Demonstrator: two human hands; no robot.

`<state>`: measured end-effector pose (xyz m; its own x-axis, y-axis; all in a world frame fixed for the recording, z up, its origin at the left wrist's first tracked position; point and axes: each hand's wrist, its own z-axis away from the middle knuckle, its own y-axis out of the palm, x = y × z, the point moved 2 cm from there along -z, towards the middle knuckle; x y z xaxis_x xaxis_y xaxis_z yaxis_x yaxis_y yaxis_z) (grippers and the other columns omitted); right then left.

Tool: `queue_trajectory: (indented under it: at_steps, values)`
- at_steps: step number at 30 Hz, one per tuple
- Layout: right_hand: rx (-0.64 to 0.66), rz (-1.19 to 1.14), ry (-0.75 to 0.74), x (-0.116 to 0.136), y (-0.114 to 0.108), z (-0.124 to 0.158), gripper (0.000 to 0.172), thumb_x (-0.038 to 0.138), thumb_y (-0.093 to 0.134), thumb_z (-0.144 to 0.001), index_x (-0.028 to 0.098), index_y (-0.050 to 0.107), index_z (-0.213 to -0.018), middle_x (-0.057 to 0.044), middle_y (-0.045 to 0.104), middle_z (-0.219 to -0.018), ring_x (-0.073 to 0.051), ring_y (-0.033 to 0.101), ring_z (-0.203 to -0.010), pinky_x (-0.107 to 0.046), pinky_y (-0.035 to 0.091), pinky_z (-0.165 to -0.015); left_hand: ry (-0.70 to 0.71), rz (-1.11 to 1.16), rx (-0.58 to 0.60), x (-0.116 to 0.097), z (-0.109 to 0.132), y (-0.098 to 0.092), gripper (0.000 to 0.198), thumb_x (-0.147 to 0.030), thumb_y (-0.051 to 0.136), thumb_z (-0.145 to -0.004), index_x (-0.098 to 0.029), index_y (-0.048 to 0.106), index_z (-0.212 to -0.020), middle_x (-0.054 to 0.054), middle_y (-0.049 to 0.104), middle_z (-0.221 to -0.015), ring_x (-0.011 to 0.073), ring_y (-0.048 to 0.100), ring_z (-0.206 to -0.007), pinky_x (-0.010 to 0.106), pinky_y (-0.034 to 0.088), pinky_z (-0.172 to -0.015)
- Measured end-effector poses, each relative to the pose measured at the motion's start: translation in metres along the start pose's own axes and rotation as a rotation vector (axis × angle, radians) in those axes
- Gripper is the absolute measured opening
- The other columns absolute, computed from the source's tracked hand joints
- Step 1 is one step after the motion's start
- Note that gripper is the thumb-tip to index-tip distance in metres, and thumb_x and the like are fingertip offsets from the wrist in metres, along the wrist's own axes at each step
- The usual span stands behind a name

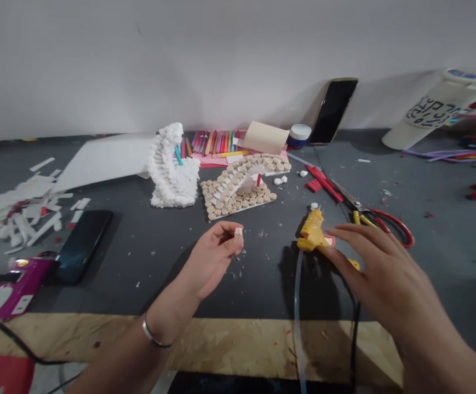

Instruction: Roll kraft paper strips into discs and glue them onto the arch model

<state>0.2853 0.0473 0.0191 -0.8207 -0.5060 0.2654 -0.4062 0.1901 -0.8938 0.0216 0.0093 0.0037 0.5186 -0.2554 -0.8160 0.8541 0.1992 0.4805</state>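
Note:
My left hand pinches a small cream piece between thumb and fingertips, above the dark table. My right hand is at a yellow glue gun, its fingers spread and touching the gun's body from the right; a clear glue stick trails from the gun toward the front edge. Behind my left hand stands a model with a small curved stair and a base covered in beige discs. Left of it is a similar white, rough-textured model.
Red-handled scissors lie at right, near a tilted white cup. A phone leans on the wall; another phone lies at left beside white scraps. Markers are at the back.

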Motion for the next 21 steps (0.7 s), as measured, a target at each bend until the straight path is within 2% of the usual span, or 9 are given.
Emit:
queue_trajectory:
  at_steps: [3, 6, 10, 15, 21]
  values:
    - [0.091, 0.093, 0.012, -0.022, 0.009, 0.02, 0.04, 0.047, 0.045, -0.095, 0.021, 0.06, -0.121, -0.012, 0.064, -0.12, -0.032, 0.061, -0.106, -0.047, 0.048, -0.089, -0.103, 0.147, 0.064, -0.002, 0.003, 0.002, 0.028, -0.027, 0.085, -0.068, -0.014, 0.065, -0.083, 0.0, 0.056, -0.082, 0.0065, 0.05, -0.07, 0.017, 0.04, -0.061]
    - [0.152, 0.095, 0.019, -0.028, 0.024, 0.03, 0.044, 0.049, 0.042, -0.096, 0.018, 0.058, -0.122, -0.013, 0.064, -0.119, -0.031, 0.061, -0.104, -0.047, 0.049, -0.089, -0.156, 0.234, 0.111, -0.002, 0.005, 0.003, 0.028, -0.028, 0.086, -0.067, -0.014, 0.065, -0.08, 0.001, 0.056, -0.081, 0.0059, 0.05, -0.07, 0.015, 0.041, -0.06]
    - [0.117, 0.113, 0.039, -0.024, 0.033, 0.025, 0.046, 0.051, 0.038, -0.096, 0.017, 0.058, -0.12, -0.014, 0.063, -0.109, -0.031, 0.062, -0.099, -0.045, 0.051, -0.08, -0.179, 0.266, 0.123, -0.001, 0.005, 0.001, 0.03, -0.026, 0.088, -0.064, -0.013, 0.065, -0.078, 0.002, 0.058, -0.083, 0.0056, 0.053, -0.071, 0.014, 0.043, -0.06]
    - [0.077, 0.142, 0.105, -0.026, 0.038, 0.018, 0.043, 0.052, 0.039, -0.095, 0.017, 0.057, -0.112, -0.014, 0.061, -0.1, -0.03, 0.063, -0.087, -0.041, 0.051, -0.07, -0.185, 0.269, 0.125, -0.002, 0.005, 0.0, 0.031, -0.023, 0.088, -0.064, -0.015, 0.068, -0.087, 0.002, 0.061, -0.083, 0.0056, 0.055, -0.07, 0.014, 0.044, -0.061]
    - [0.093, 0.127, 0.098, -0.031, 0.05, 0.017, 0.034, 0.038, 0.048, -0.091, 0.018, 0.057, -0.117, -0.013, 0.06, -0.1, -0.027, 0.064, -0.085, -0.038, 0.051, -0.07, -0.185, 0.28, 0.113, -0.001, 0.007, 0.0, 0.034, -0.027, 0.088, -0.065, -0.016, 0.068, -0.09, 0.001, 0.062, -0.08, 0.0063, 0.056, -0.069, 0.015, 0.046, -0.061]
